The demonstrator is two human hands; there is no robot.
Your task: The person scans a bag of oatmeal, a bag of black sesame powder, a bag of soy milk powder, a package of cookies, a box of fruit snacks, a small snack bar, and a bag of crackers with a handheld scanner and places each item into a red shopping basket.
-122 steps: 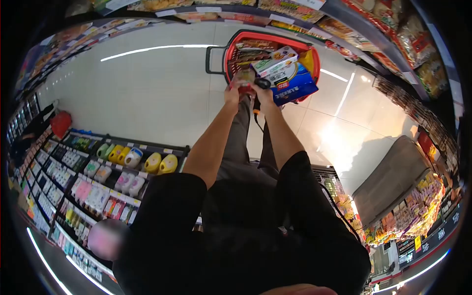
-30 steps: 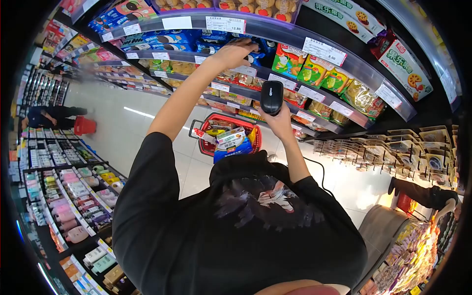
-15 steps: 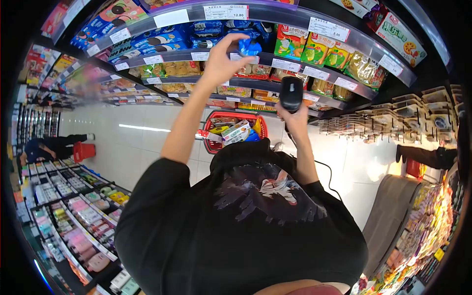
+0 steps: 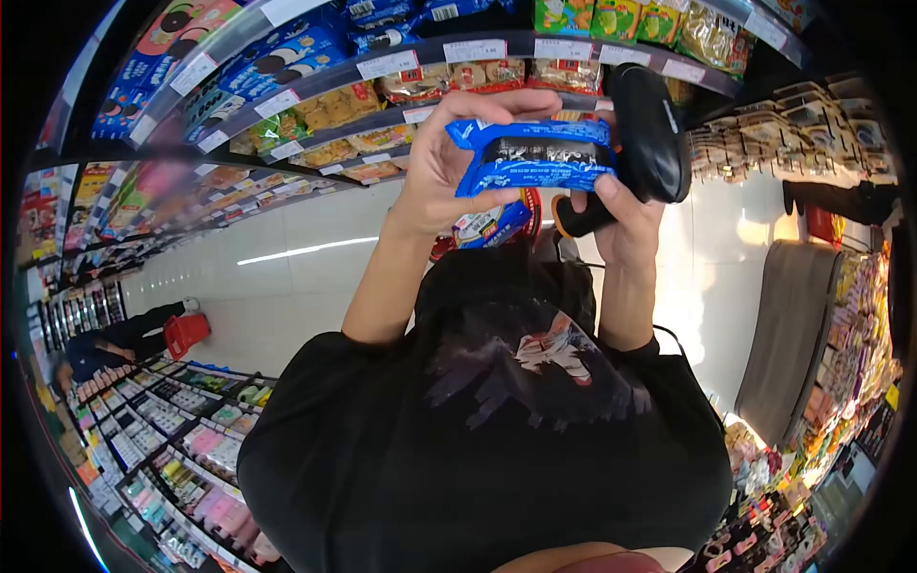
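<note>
My left hand [image 4: 441, 177] is closed round a blue cookie packet [image 4: 544, 156], fingers along its top edge and thumb below. The packet lies lengthwise, a dark band of white print on the side towards me. A black handheld barcode scanner [image 4: 651, 134] is gripped in my right hand [image 4: 632, 222], its head beside the packet's right end. The right thumb reaches up to the packet's lower right corner. Partly covered by my hands and the packet, a red shopping basket [image 4: 533, 205] with packaged goods stands below.
Shelves [image 4: 435, 55] with blue cookie packs [image 4: 277, 81] and price labels run across the front. Hanging packs [image 4: 812, 124] are at right. Another person [image 4: 119, 339] crouches at far left by a red basket [image 4: 186, 334]. A brown bench-like surface [image 4: 788, 334] stands right.
My left hand has brought the blue packet back from the shelf towards me, and its printed side now shows. My right hand has moved the scanner up to the packet's end. The view has shifted.
</note>
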